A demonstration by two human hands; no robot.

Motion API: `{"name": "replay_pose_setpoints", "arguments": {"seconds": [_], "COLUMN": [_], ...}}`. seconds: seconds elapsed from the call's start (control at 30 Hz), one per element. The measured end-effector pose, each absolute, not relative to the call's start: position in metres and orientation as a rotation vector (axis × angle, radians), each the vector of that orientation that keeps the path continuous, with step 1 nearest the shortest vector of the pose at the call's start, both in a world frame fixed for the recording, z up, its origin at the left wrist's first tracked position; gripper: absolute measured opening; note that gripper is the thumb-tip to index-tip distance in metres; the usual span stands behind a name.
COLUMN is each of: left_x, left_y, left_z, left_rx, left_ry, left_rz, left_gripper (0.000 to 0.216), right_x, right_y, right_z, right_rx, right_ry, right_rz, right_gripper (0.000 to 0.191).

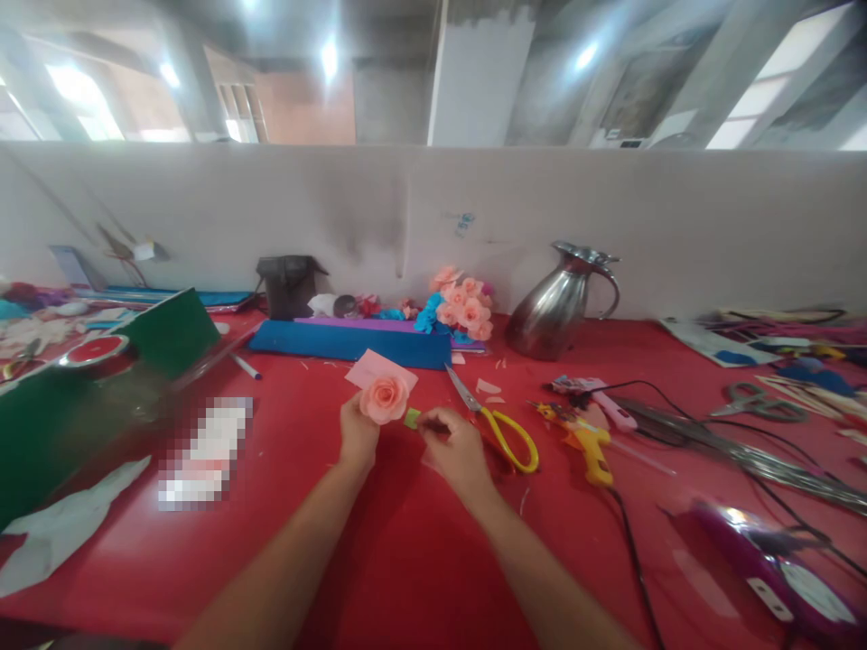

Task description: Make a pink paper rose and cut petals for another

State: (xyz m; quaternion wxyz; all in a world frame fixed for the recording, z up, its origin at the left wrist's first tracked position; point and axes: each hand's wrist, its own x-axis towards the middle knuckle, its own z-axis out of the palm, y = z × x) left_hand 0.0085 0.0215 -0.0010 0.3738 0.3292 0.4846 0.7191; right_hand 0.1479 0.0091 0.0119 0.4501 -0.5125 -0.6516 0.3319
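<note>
My left hand (358, 433) is closed around the base of a pink paper rose (385, 398), its bloom facing me. A flat pink paper piece (380, 365) sticks up behind the bloom. Just right of the rose, my right hand (457, 449) pinches a small green piece (412, 417), perhaps paper or tape. Yellow-handled scissors (505, 433) lie open beside my right hand, blades pointing away. Pink paper scraps (489, 386) are scattered near their tips.
Behind my hands lie a blue paper stack (349, 344) and a bunch of pink paper roses (464, 305). A steel jug (555, 302) stands at the back. On the right are a yellow glue gun (596, 454), wires (765, 456) and a purple corded device (772, 564). A green board (88, 415) leans left.
</note>
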Motion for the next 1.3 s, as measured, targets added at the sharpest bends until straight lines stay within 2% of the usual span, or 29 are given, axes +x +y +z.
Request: {"name": "replay_pose_setpoints", "arguments": {"seconds": [0.27, 0.6, 0.87, 1.3], "left_x": [0.012, 0.012, 0.011, 0.013], "left_y": [0.019, 0.018, 0.016, 0.015], "left_z": [0.003, -0.001, -0.009, -0.009], "left_rx": [0.896, 0.967, 1.11, 1.158], "left_ry": [1.187, 1.176, 1.203, 1.178], "left_rz": [1.74, 1.691, 1.596, 1.512], "left_gripper": [0.016, 0.02, 0.023, 0.026], "right_x": [0.151, 0.153, 0.152, 0.152], "right_y": [0.014, 0.002, 0.003, 0.004], "right_z": [0.006, 0.037, 0.036, 0.037], "right_rx": [-1.226, -1.028, -0.997, -1.038], "right_ry": [-1.493, -1.276, -1.278, -1.301], "right_rz": [0.892, 1.061, 1.105, 1.023], "right_gripper": [0.008, 0.016, 0.015, 0.012]}}
